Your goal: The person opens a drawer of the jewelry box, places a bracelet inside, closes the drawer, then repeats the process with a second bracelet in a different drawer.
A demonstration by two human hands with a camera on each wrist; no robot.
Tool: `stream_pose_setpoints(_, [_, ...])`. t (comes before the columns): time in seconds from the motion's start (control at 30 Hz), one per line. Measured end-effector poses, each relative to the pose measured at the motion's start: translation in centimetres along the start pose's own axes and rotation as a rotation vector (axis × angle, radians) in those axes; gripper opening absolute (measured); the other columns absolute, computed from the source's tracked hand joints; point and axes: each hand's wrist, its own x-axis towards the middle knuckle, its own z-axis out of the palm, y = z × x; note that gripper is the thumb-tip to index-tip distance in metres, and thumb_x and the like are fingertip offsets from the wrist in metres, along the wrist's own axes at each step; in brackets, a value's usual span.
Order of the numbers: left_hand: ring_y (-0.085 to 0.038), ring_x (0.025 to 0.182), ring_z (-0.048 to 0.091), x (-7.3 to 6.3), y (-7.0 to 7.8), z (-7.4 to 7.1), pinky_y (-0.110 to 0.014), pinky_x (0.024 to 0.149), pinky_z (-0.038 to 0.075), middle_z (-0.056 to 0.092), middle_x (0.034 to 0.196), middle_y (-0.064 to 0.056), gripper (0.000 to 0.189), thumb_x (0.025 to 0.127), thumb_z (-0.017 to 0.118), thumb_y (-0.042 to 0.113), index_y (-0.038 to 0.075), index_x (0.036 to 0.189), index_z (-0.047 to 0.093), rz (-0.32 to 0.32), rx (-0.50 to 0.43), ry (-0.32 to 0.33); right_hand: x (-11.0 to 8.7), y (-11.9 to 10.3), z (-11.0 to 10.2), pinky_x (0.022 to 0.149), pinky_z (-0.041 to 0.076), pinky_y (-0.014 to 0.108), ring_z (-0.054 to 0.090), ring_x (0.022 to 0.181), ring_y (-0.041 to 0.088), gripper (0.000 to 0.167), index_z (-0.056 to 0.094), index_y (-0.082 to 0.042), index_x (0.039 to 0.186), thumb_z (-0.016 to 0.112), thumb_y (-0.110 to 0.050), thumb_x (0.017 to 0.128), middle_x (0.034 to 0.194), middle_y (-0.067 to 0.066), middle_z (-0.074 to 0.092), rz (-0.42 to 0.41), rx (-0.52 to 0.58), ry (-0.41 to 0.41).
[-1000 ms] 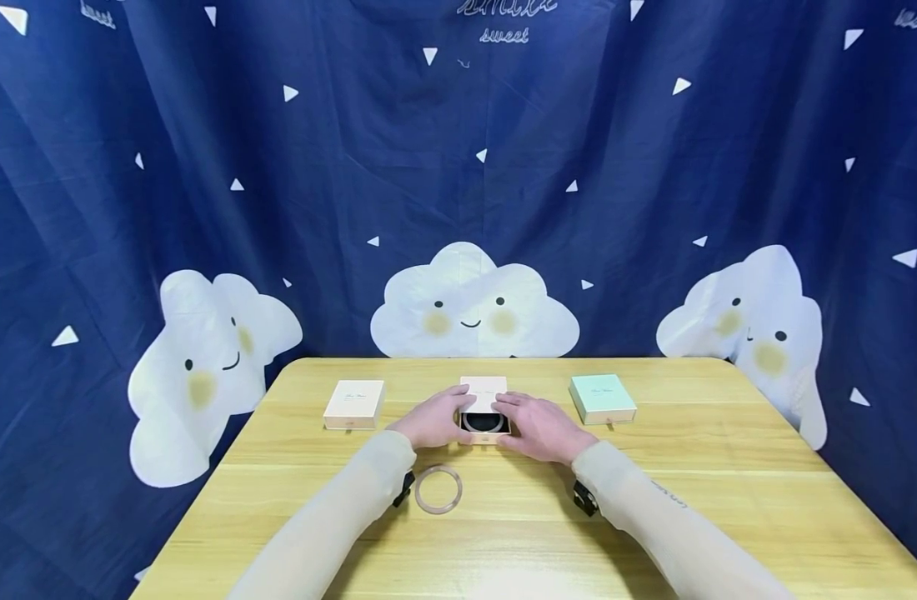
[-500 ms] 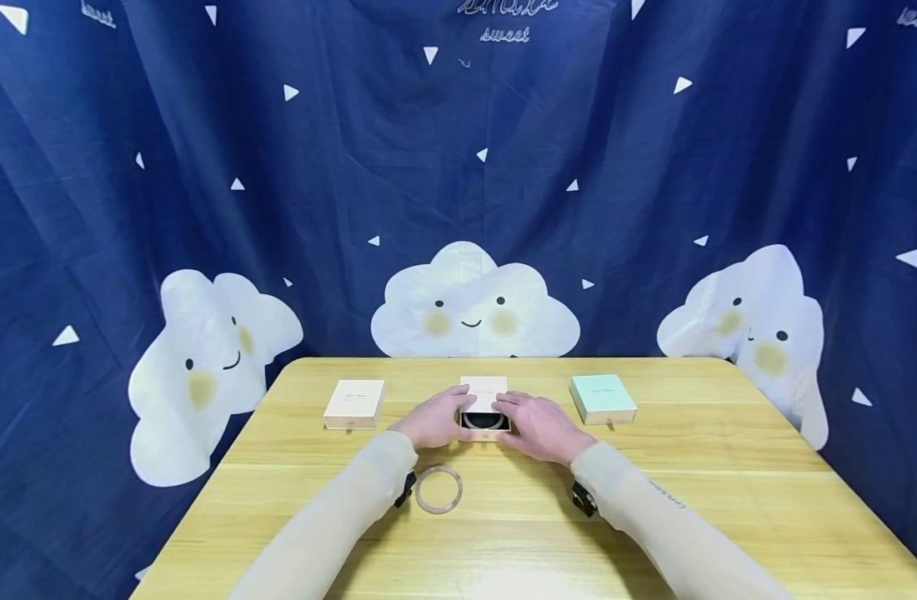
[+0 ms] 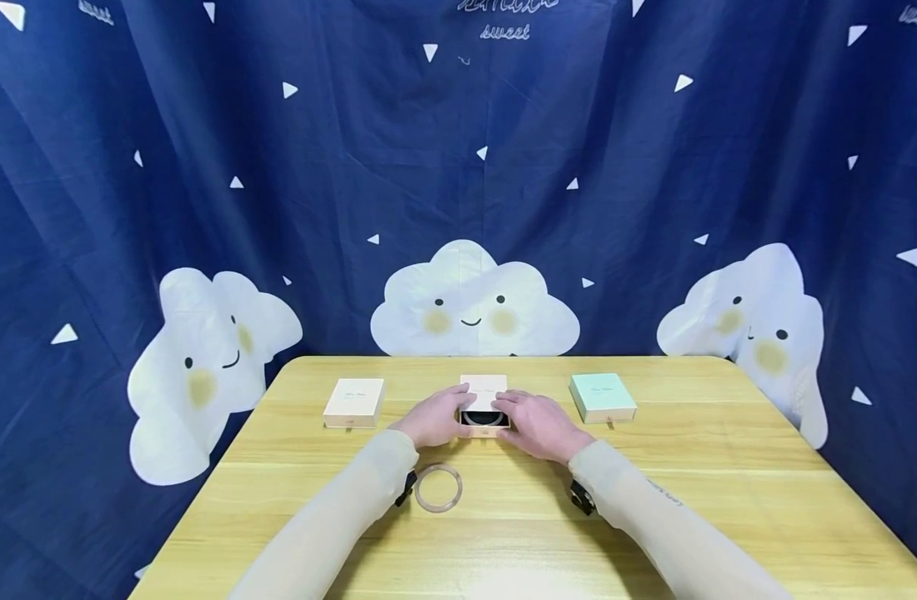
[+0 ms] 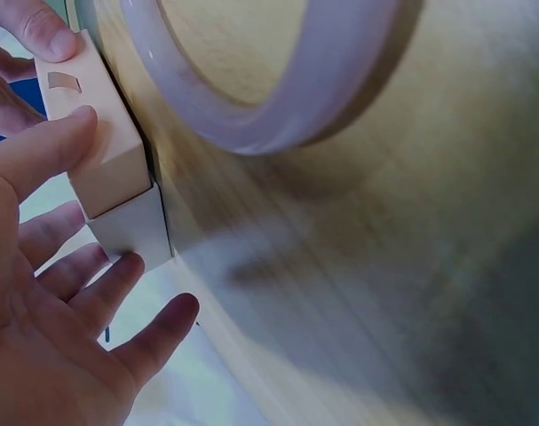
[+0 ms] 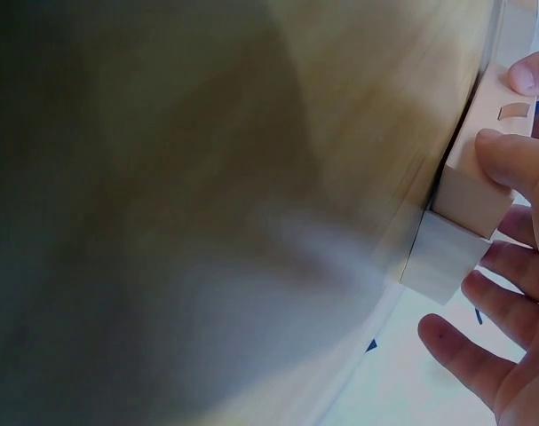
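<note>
A small pale pink drawer box [image 3: 483,383] lies in the middle of the table, its drawer [image 3: 484,433] partly pulled out toward me. Inside, against a dark lining, part of a bangle [image 3: 484,422] shows; the sleeve covers the rest. My left hand [image 3: 433,419] grips the box's left side, thumb on the drawer front [image 4: 109,151], fingers along the sleeve. From the right, my right hand [image 3: 539,427] holds it the same way, its thumb [image 5: 509,160] also pressing the drawer front. A loose pale pink bangle [image 3: 439,510] lies flat near my left wrist.
A closed pale pink box [image 3: 355,400] stands at the back left, and a mint green box [image 3: 603,396] at the back right. The wooden table [image 3: 691,450] ends at a dark blue curtain [image 3: 338,167] with cloud prints.
The drawer has slid slightly farther into its sleeve, away from me. Both hands keep their hold, and the loose bangle stays where it was.
</note>
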Motion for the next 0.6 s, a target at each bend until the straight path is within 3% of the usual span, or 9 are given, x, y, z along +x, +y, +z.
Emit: stream_pose_setpoints(0.6, [-0.033,0.145,0.039,0.61,-0.13,0.18,-0.046,0.12,0.031,0.037,0.16,-0.01,0.061,0.091,0.075,0.024,0.012,0.147,0.053,0.017,0.043,0.031,0.65,-0.43,-0.85,0.079,0.06,0.045,0.071,0.101,0.028,0.04,0.069,-0.008,0.12,0.079,-0.029,0.087,0.121,0.009,0.071,-0.026,-0.026,0.021])
